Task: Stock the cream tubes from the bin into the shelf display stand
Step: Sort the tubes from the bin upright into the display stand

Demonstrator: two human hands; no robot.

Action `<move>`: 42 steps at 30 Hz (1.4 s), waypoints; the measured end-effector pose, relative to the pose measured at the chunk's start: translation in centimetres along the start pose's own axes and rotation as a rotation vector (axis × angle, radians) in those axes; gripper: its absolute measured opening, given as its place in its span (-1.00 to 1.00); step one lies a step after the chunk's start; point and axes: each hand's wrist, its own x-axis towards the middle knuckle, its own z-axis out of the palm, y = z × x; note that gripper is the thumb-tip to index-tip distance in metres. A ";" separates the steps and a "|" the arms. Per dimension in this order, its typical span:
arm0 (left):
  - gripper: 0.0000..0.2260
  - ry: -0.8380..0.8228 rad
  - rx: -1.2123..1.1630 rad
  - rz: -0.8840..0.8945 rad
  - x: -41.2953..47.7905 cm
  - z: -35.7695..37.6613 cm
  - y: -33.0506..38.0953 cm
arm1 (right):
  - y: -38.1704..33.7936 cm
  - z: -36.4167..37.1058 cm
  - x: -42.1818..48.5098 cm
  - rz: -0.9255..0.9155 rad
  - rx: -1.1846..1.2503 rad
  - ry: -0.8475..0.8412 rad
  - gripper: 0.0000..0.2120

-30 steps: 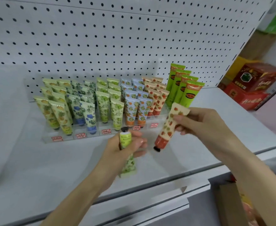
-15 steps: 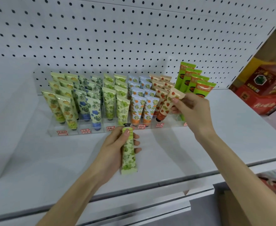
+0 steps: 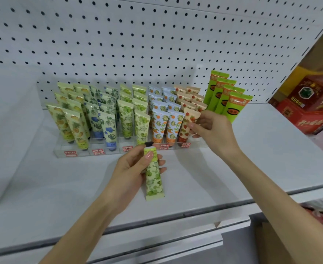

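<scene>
Since a moment ago, the strawberry tube (image 3: 187,123) has been set lower into the front slot at the right end of the display stand (image 3: 116,153). It now stands cap down beside the orange-flower tubes (image 3: 167,126). Its flat top is still pinched by the right hand (image 3: 213,128), so that grip is narrow and closed on the tube.

A green tube (image 3: 154,174) is held by the left hand (image 3: 134,168) just in front of the stand, above the shelf (image 3: 261,159). That grip is wrapped round the tube's upper half, with the thumb laid on the front. The black cap (image 3: 148,144) is pointed at the stand.

Rows of tubes are kept in the clear stand: yellow, blue, green, orange and strawberry ones. Four taller bright green tubes (image 3: 231,103) are stood just right of the stand. Behind it all a white pegboard (image 3: 137,35) is seen. Far off at the right edge, red boxes (image 3: 313,109) are seen.
</scene>
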 end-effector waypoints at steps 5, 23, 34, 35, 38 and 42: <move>-0.71 0.005 -0.018 0.009 0.0 -0.1 0.0 | 0.2 0.0 0.1 0.008 -0.040 -0.034 -0.93; -0.44 0.096 -0.278 0.219 -1.5 -2.3 1.3 | -5.5 0.9 -7.3 0.174 0.182 -0.307 -0.78; -0.81 0.281 0.452 0.306 -4.6 -5.9 4.3 | -8.9 5.3 -7.2 0.267 0.580 -0.176 -0.93; -0.81 0.272 0.565 0.345 -4.6 -6.7 4.4 | -9.3 5.4 -6.9 0.220 0.552 -0.149 -0.93; -0.70 0.289 1.072 0.502 -4.4 -9.4 4.7 | -10.6 5.5 -5.7 0.080 0.451 -0.047 -0.93; -0.51 0.180 1.645 0.668 -3.9 -11.5 4.5 | -11.2 6.3 -4.1 -0.020 0.224 0.061 -0.86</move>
